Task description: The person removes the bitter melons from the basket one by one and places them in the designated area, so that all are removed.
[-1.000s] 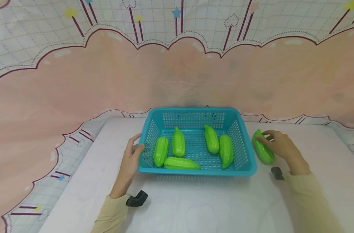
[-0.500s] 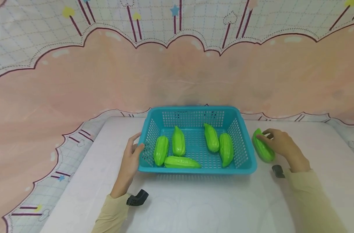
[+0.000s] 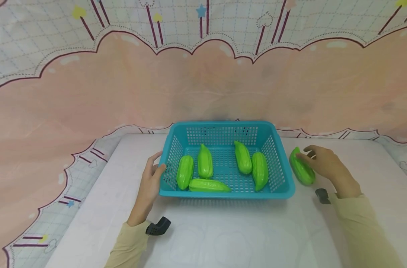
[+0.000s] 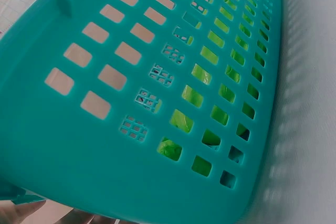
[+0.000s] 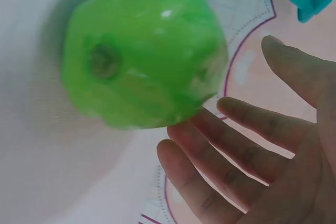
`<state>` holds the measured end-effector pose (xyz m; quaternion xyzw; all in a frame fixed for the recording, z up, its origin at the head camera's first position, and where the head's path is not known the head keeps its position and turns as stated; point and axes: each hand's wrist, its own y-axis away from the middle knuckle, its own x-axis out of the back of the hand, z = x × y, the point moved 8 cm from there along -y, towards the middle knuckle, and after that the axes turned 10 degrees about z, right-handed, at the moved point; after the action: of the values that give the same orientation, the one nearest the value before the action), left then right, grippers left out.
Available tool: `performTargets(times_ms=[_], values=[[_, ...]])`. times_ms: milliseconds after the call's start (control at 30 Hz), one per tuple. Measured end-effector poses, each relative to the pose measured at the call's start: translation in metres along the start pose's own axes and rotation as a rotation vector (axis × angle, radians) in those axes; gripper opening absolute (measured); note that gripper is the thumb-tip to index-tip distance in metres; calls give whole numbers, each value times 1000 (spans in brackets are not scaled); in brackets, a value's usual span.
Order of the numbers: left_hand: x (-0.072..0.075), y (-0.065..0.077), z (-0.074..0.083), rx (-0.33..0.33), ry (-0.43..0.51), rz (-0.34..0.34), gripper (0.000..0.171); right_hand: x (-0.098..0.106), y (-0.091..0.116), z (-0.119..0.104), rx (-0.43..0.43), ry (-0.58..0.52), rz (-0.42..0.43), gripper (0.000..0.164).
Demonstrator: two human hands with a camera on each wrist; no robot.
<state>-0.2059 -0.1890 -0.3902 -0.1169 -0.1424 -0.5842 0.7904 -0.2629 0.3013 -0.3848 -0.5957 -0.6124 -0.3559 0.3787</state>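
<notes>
A bright green, ridged bitter melon [image 3: 304, 174] lies on the table just outside the right end of the blue plastic basket [image 3: 223, 194]. My right hand [image 3: 324, 162] is beside it, thumb and fingertips overlapping its upper part in the head view. In the right wrist view, the bitter melon [image 5: 142, 51] shows its blunt end; my fingers [image 5: 226, 174] are spread and loosely bent at its side, thumb apart from it. My left hand [image 3: 151, 180] holds the basket's left rim, thumb over the edge. Its fingertips are mostly hidden below the basket wall [image 4: 68, 145] in the left wrist view.
Several more bitter melons lie inside the basket, one of them crosswise [image 3: 209, 185] near its front wall. The basket stands on a white table [image 3: 223, 230], close to a patterned cloth backdrop [image 3: 207, 89]. Black wrist-worn pieces [image 3: 158, 226] stick out from both sleeves.
My right hand has drawn slightly right and up, away from the bitter melon, which stays on the table. The left hand keeps its place at the basket rim.
</notes>
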Motion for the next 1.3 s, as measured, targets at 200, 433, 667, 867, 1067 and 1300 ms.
performTargets(times_ms=[200,433,667,867,1067,1300], values=[[0,0,-1,3,-4,5,50,6,1,-10,16,0,13,69],[0,1,-1,-2,-2,6,50,9,2,-24,55,14,36,63],[0,1,-1,-11,-5,8,49,14,5,-36,84,24,72,56],[0,1,-1,-10,-11,8,49,20,8,-46,107,31,103,51],[-1,1,-1,-2,-9,4,49,27,10,-59,124,27,135,48],[0,1,-2,-7,-10,10,49,33,9,-72,124,40,140,46]])
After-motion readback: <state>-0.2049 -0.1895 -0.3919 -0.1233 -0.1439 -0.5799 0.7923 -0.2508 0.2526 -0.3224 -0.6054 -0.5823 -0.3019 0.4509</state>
